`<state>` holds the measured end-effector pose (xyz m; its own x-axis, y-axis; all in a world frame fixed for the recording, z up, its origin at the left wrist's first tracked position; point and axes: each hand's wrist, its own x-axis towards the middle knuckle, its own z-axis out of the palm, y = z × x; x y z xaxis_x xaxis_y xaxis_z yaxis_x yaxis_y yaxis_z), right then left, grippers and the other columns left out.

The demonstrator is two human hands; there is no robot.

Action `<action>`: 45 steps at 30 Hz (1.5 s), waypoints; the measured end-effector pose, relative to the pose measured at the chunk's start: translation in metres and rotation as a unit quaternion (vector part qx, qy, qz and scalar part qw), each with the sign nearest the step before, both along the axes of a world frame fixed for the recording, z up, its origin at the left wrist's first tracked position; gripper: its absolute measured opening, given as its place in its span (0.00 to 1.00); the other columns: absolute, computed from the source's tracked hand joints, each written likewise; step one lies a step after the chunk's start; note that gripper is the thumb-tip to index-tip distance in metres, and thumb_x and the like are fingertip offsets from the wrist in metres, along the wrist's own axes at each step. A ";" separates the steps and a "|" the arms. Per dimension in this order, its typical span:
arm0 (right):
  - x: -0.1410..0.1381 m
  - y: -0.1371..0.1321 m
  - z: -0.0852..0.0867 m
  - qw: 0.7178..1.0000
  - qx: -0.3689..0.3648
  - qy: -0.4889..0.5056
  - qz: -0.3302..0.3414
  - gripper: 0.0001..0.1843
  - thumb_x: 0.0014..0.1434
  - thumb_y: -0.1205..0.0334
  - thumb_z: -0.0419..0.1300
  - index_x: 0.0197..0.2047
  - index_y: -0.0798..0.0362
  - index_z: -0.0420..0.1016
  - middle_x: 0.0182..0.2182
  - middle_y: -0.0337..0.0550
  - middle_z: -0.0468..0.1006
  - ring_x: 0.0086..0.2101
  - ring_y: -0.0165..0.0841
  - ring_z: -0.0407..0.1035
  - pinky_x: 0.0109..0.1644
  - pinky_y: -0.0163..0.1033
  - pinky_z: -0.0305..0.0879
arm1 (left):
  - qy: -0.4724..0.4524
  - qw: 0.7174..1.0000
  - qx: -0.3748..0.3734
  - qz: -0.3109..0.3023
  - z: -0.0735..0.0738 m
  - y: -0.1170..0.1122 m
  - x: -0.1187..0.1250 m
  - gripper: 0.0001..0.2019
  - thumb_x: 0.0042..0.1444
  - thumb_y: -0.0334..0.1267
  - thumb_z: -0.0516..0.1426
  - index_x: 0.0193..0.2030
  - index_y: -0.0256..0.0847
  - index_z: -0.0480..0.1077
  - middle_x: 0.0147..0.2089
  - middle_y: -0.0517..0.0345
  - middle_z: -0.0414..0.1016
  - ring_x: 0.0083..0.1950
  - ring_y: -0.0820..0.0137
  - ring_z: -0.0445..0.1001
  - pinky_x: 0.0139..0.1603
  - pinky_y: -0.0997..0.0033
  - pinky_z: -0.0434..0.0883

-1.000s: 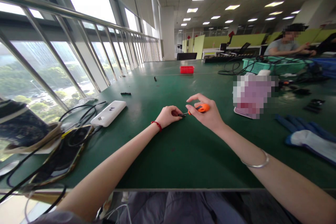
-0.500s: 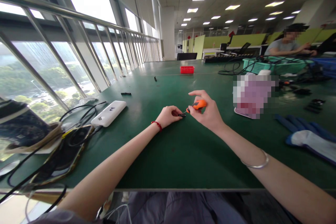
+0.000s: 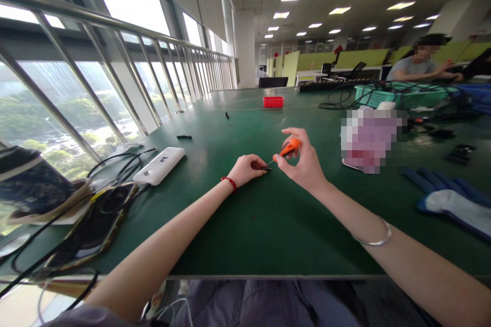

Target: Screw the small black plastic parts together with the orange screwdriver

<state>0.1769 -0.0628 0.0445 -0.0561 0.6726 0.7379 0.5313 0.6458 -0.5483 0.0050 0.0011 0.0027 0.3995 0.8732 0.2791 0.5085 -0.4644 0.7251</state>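
Observation:
My left hand (image 3: 245,168) rests on the green table (image 3: 268,225), its fingers pinched round a small black part (image 3: 265,167). My right hand (image 3: 301,159) grips a small screwdriver with an orange handle (image 3: 289,147). Its tip points down and left onto the black part. The two hands almost touch in the middle of the table. A red cord sits on my left wrist and a silver bangle on my right forearm.
A white power bank (image 3: 159,165) and a phone with tangled cables (image 3: 92,219) lie at the left. Blue and white gloves (image 3: 448,199) lie at the right. A red tray (image 3: 273,101) and a green basket (image 3: 399,95) stand farther back, where another person sits.
My right hand has tilted the orange screwdriver handle upward and drawn it slightly left, fingers shifting on it. My left hand has stayed in place on the black part.

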 end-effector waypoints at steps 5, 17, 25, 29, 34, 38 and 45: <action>-0.002 -0.003 0.001 0.998 -0.049 -0.028 -0.006 0.13 0.52 0.58 0.56 0.42 0.50 0.65 0.16 0.29 0.61 0.19 0.28 0.59 0.28 0.35 0.58 | 0.000 1.000 -0.008 -0.003 -0.001 0.001 0.000 0.06 0.42 0.32 0.62 0.30 0.35 0.73 0.27 0.60 0.74 0.28 0.75 0.70 0.31 0.77 0.69; 0.001 -0.005 0.007 0.998 -0.055 -0.033 0.026 0.14 0.57 0.55 0.52 0.25 0.52 0.70 0.20 0.38 0.72 0.24 0.30 0.67 0.31 0.34 0.60 | -0.018 1.000 -0.003 -0.006 -0.002 0.001 -0.002 0.08 0.44 0.35 0.61 0.33 0.35 0.74 0.31 0.57 0.77 0.32 0.72 0.73 0.36 0.74 0.72; 0.022 0.030 -0.017 0.993 -0.065 -0.099 -0.015 0.10 0.54 0.54 0.58 0.36 0.49 0.73 0.36 0.41 0.77 0.35 0.34 0.71 0.37 0.37 0.63 | -0.123 0.992 0.004 0.005 -0.003 0.005 -0.005 0.11 0.45 0.37 0.61 0.35 0.33 0.73 0.35 0.52 0.78 0.35 0.71 0.75 0.39 0.72 0.73; 0.018 0.045 -0.039 0.979 -0.113 -0.166 0.019 0.10 0.53 0.55 0.59 0.39 0.48 0.73 0.39 0.42 0.77 0.37 0.35 0.71 0.37 0.38 0.64 | -0.105 0.994 0.029 0.000 -0.002 0.003 -0.004 0.10 0.46 0.38 0.61 0.35 0.34 0.73 0.35 0.54 0.77 0.36 0.71 0.75 0.41 0.72 0.73; 0.013 0.045 -0.044 0.976 -0.119 -0.181 0.016 0.07 0.53 0.59 0.58 0.37 0.48 0.72 0.39 0.39 0.77 0.37 0.34 0.71 0.37 0.37 0.63 | -0.054 0.997 0.055 -0.008 0.000 -0.002 -0.001 0.07 0.47 0.35 0.59 0.34 0.35 0.73 0.34 0.56 0.77 0.36 0.72 0.74 0.41 0.73 0.72; 0.017 0.045 -0.042 0.969 -0.120 -0.213 0.018 0.08 0.53 0.59 0.58 0.38 0.47 0.73 0.39 0.39 0.77 0.37 0.34 0.70 0.36 0.37 0.62 | -0.024 0.998 0.057 -0.011 0.002 -0.006 0.000 0.08 0.47 0.38 0.60 0.33 0.36 0.74 0.34 0.56 0.77 0.36 0.71 0.75 0.41 0.72 0.72; 0.020 0.045 -0.040 0.961 -0.113 -0.249 0.044 0.08 0.54 0.59 0.57 0.38 0.48 0.73 0.38 0.39 0.76 0.36 0.33 0.70 0.35 0.36 0.60 | -0.014 1.000 0.016 -0.023 0.004 -0.002 -0.004 0.09 0.47 0.40 0.60 0.33 0.37 0.77 0.32 0.56 0.79 0.35 0.70 0.76 0.41 0.71 0.73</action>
